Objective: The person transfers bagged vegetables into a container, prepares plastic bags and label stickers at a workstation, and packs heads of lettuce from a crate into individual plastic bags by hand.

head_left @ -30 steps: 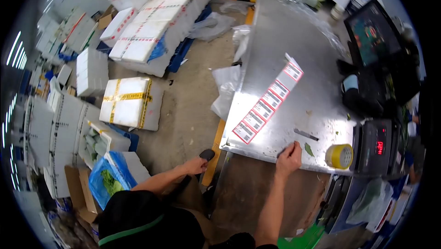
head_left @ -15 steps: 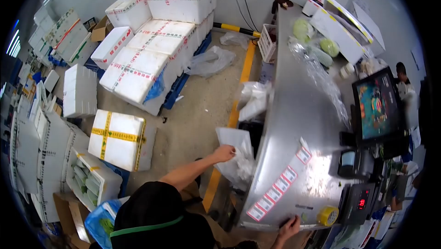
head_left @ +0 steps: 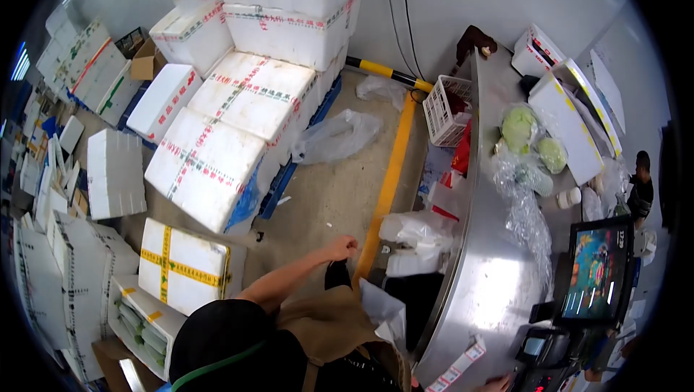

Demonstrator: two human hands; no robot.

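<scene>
My left hand (head_left: 343,247) is held out over the floor beside the yellow line, its fingers curled closed with nothing visible in them. Below and right of it, translucent plastic bags (head_left: 416,236) hang at the side of the metal table (head_left: 481,276). Only a small part of my right hand (head_left: 497,385) shows at the bottom edge of the view, over the table; its fingers are mostly cut off. To its left lies a strip of red-bordered white labels (head_left: 459,367). The scale (head_left: 538,381) with red digits stands just right of this hand.
Stacked white foam boxes (head_left: 253,95) stand at the upper left, and a taped box (head_left: 184,265) sits nearer. Cabbages (head_left: 519,130), clear plastic wrap (head_left: 528,226) and a monitor (head_left: 596,269) are on the table. Another person (head_left: 640,189) is at the far right.
The view has swung up, so the table's near end has dropped out of sight. My left hand has moved from the floor side to the bags and back away. My right hand is now mostly cut off.
</scene>
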